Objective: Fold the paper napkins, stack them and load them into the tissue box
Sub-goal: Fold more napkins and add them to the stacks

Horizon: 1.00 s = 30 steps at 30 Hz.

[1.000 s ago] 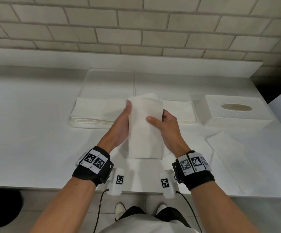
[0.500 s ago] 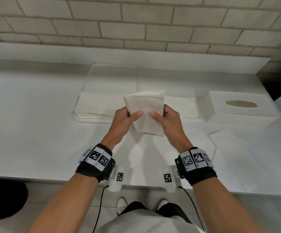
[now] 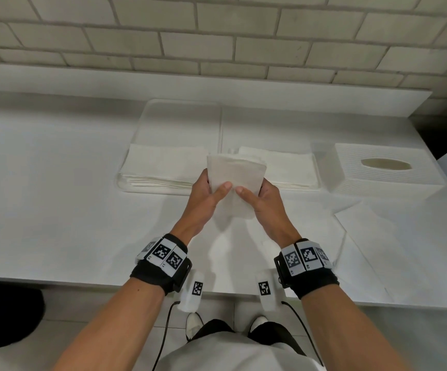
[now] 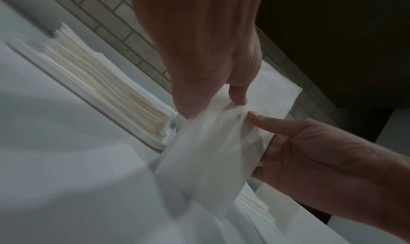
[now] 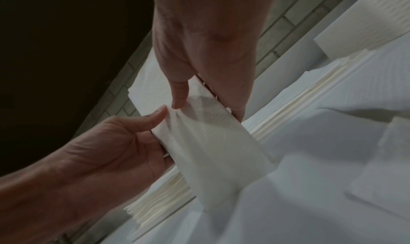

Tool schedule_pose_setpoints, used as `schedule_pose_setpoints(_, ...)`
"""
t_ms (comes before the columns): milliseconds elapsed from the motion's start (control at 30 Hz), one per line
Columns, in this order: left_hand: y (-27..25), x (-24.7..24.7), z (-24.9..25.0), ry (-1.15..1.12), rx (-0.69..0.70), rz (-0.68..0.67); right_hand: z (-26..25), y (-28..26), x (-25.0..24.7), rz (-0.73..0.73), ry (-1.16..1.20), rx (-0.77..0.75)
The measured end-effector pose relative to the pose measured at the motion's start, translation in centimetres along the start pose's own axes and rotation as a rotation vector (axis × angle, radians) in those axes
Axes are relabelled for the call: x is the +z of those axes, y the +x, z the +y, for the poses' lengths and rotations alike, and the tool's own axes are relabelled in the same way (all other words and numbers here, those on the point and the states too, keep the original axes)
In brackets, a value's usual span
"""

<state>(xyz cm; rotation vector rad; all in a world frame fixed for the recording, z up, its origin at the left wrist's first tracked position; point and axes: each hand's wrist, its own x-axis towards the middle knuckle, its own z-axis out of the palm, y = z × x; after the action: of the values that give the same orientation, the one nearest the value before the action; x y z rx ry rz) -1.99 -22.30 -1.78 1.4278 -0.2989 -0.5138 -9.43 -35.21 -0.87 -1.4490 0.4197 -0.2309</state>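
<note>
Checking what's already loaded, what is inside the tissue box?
Only a dim, beige hollow shows through the oval slot in the tissue box. The closed top and walls hide the rest, so any napkins inside cannot be seen.

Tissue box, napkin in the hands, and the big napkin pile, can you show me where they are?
tissue box [image 3: 377,180], head view, on its top beside the oval slot.
napkin [image 3: 237,174], head view, on its upper face above the thumbs.
napkin pile [image 3: 163,167], head view, on the top sheet, left part.
</note>
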Motion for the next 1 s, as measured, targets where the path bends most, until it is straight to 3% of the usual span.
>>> schedule_pose_setpoints(267, 1.2, -1.3, 3.0, 0.328, 0.087, -0.057, -4.7, 0.1, -2.1, 0.013, -0.013, -0.137)
schedule_pose_setpoints(433, 1.1, -1.2, 4.7, 0.561, 0.047, -0.273, -6.5, 0.7, -2.7, -0.214, -0.444, -0.043)
schedule_pose_setpoints(500, 1.0, -1.5, 5.2, 0.593, 0.034, -0.298, -6.0, 0.9, -3.1, -0.203, -0.515, -0.007)
schedule_pose_setpoints(600, 1.3, -4.2, 5.2, 0.481, -0.052, -0.203, -5.1, 1.0, -4.8, -0.096, -0.345, 0.037)
schedule_pose_setpoints(700, 1.1, -7.0, 4.0, 0.182, -0.127, -0.108, -3.8, 0.5, -5.9, -0.037, -0.090, 0.068)
schedule_pose_setpoints(800, 0.8, -6.9, 1.9, -0.029, -0.206, -0.068, -1.8, 0.1, -5.5, -0.030, -0.017, 0.102)
schedule_pose_setpoints(1000, -0.2, -6.8, -1.1, 0.076, -0.181, 0.057, 0.9, -0.7, -3.8, 0.015, -0.159, 0.145)
